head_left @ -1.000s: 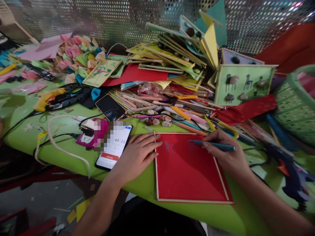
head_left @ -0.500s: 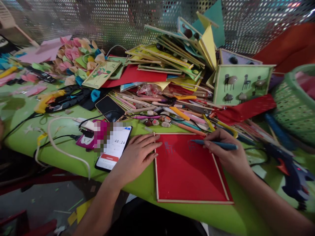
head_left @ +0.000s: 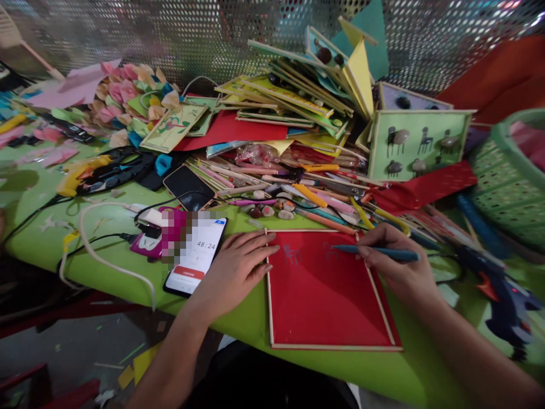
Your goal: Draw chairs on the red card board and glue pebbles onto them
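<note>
Two small dark drawings point(head_left: 293, 254) sit side by side on the far part of a red board point(head_left: 327, 301), which lies flat at the near edge of the green table point(head_left: 238, 325), edged with pale strips point(head_left: 269, 298). From here I see the left hand point(head_left: 238, 261) resting palm down, fingers slightly spread, their tips over the board's left edge. The right hand point(head_left: 400, 267) pinches a blue pen point(head_left: 387, 253) between thumb and fingers, its tip at the right drawing; whether it touches, I can't tell. A lit phone point(head_left: 200, 258) lies just left of the left hand. Pebbles point(head_left: 285, 215) sit beyond the board, and a glue gun point(head_left: 506, 301) lies at the right.
</note>
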`<state>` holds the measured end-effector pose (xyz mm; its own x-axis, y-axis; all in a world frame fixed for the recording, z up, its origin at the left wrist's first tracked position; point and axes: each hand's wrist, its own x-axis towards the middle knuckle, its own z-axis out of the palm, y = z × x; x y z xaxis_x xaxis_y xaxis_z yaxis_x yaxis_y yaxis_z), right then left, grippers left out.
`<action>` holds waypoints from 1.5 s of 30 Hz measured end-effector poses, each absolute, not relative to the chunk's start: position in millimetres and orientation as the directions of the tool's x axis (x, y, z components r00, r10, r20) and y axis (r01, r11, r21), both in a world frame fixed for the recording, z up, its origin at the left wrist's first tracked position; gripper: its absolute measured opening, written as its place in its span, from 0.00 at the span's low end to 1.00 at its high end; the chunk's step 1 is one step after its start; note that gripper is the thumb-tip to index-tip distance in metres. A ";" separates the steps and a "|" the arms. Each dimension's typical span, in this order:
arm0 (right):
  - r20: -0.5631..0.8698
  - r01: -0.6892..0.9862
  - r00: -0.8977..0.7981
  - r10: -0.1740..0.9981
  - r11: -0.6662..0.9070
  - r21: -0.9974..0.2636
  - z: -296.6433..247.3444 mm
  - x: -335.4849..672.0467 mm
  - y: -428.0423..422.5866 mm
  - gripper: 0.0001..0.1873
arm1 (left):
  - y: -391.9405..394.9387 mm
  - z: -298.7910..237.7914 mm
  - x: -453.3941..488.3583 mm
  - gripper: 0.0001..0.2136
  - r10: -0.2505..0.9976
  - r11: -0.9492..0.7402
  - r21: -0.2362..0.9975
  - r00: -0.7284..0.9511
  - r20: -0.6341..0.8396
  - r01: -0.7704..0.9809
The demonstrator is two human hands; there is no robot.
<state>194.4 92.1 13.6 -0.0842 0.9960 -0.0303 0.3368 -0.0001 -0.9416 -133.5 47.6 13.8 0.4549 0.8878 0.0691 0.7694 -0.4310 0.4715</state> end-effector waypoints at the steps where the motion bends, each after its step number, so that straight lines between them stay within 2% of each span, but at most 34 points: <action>1: -0.033 0.342 -0.093 0.995 0.001 -0.940 14.4 194.5 91.6 0.09 | 47.7 14.0 -133.2 0.17 0.888 -0.431 0.472 0.454 0.069 0.769; 45: -0.021 0.450 -0.157 0.987 0.053 -0.892 17.9 188.3 90.7 0.08 | 47.3 18.9 -131.3 0.17 0.891 -0.417 0.479 0.451 0.048 0.773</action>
<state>188.3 90.7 17.9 -0.1574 0.9873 -0.0212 0.4498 0.0526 -0.8916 -131.3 47.3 18.9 0.4515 0.8910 0.0482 0.7725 -0.4173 0.4786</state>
